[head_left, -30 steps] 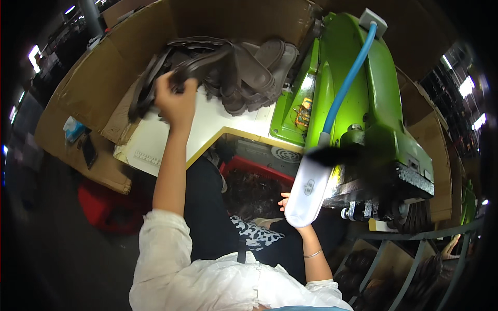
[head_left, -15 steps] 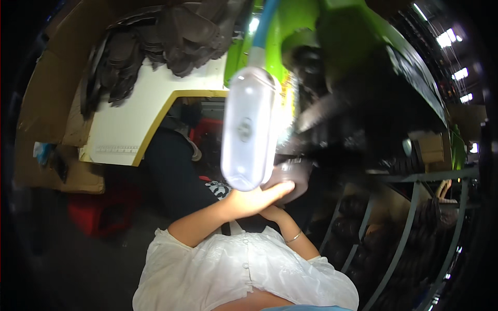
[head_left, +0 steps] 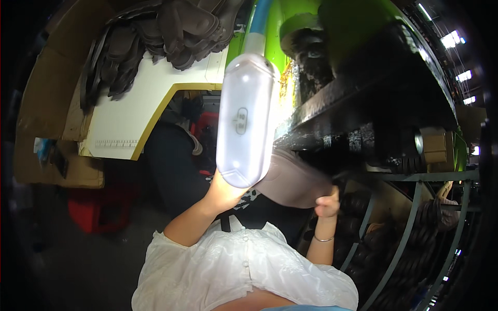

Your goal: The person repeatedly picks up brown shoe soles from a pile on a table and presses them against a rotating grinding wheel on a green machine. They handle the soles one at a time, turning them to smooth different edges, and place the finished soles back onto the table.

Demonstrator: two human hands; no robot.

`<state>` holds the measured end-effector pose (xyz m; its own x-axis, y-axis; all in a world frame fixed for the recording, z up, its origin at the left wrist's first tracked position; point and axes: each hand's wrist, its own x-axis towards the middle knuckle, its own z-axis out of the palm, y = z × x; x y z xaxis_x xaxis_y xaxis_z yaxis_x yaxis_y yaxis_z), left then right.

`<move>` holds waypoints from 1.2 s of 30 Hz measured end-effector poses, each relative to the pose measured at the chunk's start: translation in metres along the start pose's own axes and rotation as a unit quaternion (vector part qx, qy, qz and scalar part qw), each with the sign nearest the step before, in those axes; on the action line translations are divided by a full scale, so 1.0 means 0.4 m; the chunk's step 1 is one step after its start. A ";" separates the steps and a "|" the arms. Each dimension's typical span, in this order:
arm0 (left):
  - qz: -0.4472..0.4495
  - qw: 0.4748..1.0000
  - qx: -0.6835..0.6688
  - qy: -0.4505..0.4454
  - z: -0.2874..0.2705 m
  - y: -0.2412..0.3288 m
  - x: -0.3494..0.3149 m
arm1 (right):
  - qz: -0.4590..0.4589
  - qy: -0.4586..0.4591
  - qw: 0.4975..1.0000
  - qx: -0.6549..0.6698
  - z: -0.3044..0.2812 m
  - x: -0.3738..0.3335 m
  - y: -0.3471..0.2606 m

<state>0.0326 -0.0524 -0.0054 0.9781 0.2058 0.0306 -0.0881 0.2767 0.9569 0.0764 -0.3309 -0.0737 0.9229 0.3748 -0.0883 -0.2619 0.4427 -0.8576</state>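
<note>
A flat brown shoe sole (head_left: 295, 179) lies tilted in front of my body, beneath the machine's dark head. My right hand (head_left: 328, 203) grips its right end, the fingers closed at the edge. At the other end, my left hand (head_left: 228, 193) reaches up behind a lit white lamp (head_left: 245, 122), which covers its fingers and part of the sole. Whether those fingers hold the sole cannot be seen.
A green and black machine (head_left: 332, 103) stands ahead and to the right. Several brown soles (head_left: 181, 31) are heaped on the white table (head_left: 111, 135) at left. A red stool (head_left: 98, 210) is low left. Metal racks (head_left: 404, 243) with dark soles stand right.
My right hand has moved right and up to the sole's right end, and the sole now shows broadside. My left hand has shifted slightly left behind the lamp.
</note>
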 end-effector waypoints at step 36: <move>0.052 0.987 0.122 -0.092 0.033 0.044 0.049 | -0.070 -0.161 0.971 -0.160 0.331 0.211 -0.072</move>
<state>0.0527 -0.0558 0.0158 0.9857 0.0406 0.1637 -0.1647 0.0235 0.9861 0.1245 -0.2042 0.0106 0.7934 0.5875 0.1596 0.0080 0.2520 -0.9677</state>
